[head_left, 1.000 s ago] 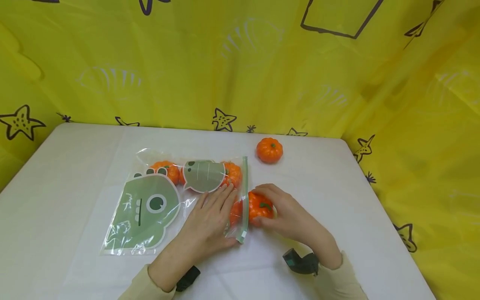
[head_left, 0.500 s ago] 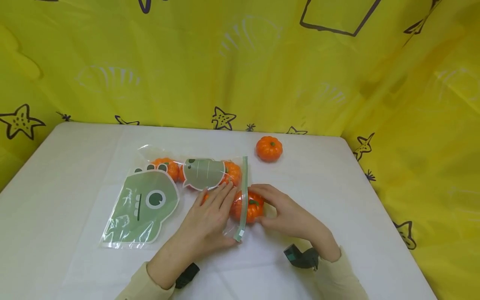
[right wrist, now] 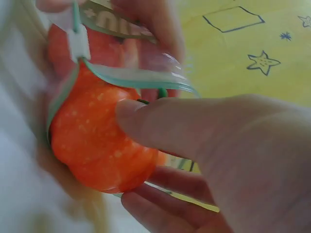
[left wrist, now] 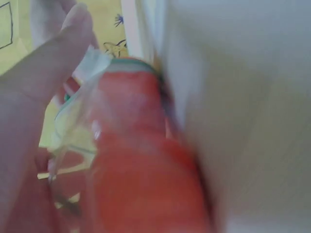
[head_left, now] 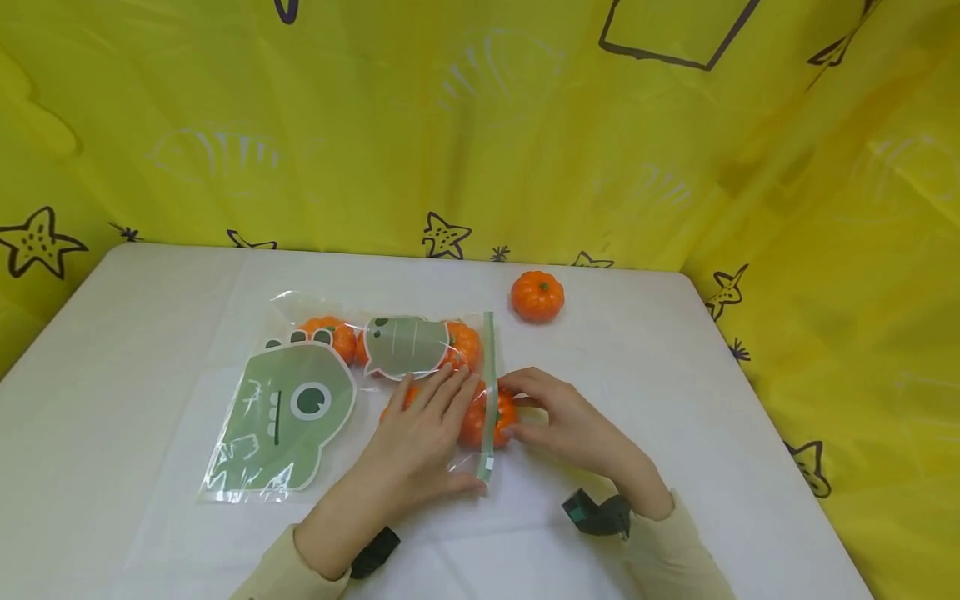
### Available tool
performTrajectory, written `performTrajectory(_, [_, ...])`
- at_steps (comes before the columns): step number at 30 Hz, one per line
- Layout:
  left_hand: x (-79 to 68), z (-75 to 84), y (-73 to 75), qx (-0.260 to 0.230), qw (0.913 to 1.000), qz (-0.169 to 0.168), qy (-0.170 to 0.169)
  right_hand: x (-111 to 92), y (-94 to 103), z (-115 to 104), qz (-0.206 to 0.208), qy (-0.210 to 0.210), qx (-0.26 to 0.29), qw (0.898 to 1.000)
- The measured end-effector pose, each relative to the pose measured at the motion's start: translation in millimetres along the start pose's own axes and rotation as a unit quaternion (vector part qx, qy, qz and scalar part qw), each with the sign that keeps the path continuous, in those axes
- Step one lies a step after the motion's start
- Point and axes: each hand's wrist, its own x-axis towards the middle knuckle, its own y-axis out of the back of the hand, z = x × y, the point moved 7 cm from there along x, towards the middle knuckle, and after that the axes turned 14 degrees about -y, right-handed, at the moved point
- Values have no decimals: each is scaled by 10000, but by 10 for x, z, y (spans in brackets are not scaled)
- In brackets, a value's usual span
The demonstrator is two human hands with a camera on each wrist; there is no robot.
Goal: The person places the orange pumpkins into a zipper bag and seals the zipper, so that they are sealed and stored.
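Note:
A clear zip bag [head_left: 281,467] with a green cartoon monster print lies flat, its green-edged mouth facing right. Several small orange pumpkins [head_left: 465,346] are inside it. My left hand [head_left: 420,433] rests on the bag with fingers extended, its thumb by the white slider [right wrist: 78,43] at the mouth's near corner. At that mouth, my right hand [head_left: 566,425] holds another pumpkin [right wrist: 104,141] between thumb and fingers, most of it within the opening. In the left wrist view, orange pumpkins [left wrist: 141,179] show blurred through the film.
A loose pumpkin [head_left: 537,297] sits near the back edge of the white table [head_left: 637,333], beyond the bag's mouth. A yellow curtain [head_left: 360,125] with dark drawings stands behind and to the right. Dark wrist devices [head_left: 597,512] sit below both wrists.
My right hand has moved left, taking the pumpkin from the bag's mouth farther inside. The left hand stays on the bag in nearly the same spot.

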Motion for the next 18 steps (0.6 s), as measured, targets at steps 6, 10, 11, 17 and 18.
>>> performTrajectory(6, [9,2,-6,165,9998,81,48,27,-36,21,-47,-107,103,9999])
performTrajectory(10, [-11,-4,17,285,9996,91,0,20,-11,107,-120,-461,313,9984])
performTrajectory(11, [-14,-4,22,321,9994,108,-13,18,-9,126,-153,-545,343,9978])
performTrajectory(17, [-13,12,37,478,9983,339,-35,14,-39,131,-374,-505,661,9958])
performTrajectory(18, [-11,17,37,511,9980,370,-29,14,-46,118,-396,-440,749,9954])
